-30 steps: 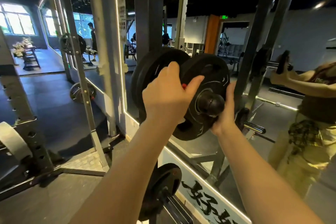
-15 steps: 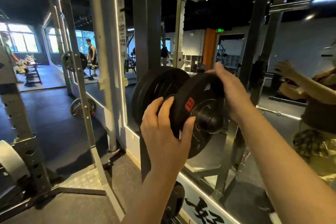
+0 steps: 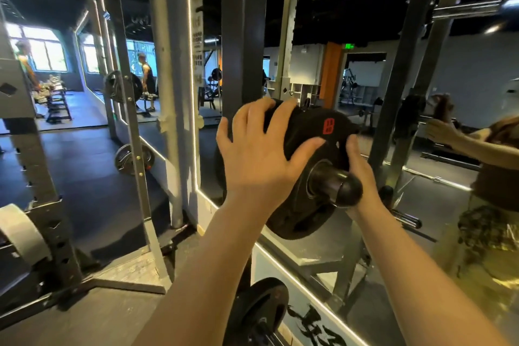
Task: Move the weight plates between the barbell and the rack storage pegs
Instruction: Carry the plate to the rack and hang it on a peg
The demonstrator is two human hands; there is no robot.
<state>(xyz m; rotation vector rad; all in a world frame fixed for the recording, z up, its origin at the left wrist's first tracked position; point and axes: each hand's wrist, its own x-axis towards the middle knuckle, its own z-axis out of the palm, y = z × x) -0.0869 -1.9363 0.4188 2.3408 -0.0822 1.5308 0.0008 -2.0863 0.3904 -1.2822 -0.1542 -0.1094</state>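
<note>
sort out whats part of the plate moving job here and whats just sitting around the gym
In the job:
- black weight plate with the red label
- storage peg it sits on
- left hand, gripping the plate's top edge
- right hand, on the plate's right side

Just about:
- smaller plate lower on the rack
- wall mirror
- barbell on the floor beyond

Upright [image 3: 243,36] crowds plate [image 3: 306,132]; right side seemingly open.
</note>
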